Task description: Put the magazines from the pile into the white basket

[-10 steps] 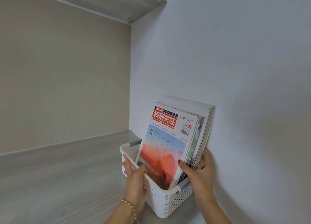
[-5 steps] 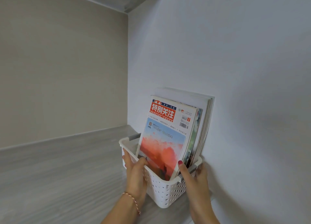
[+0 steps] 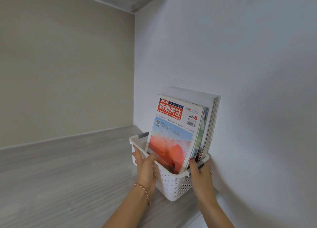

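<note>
While the front magazine [image 3: 173, 133] hides the rest, both hands [image 3: 145, 167] grip the white basket [image 3: 171, 185].

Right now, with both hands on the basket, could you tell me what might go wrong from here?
1. The magazines stand far taller than the white basket and lean toward the wall; a jolt might tip them out.
2. The basket sits near the shelf edge, so a pull could slide it off.
3. The left hand and right hand grip only the rim, which might flex under the load.
</note>
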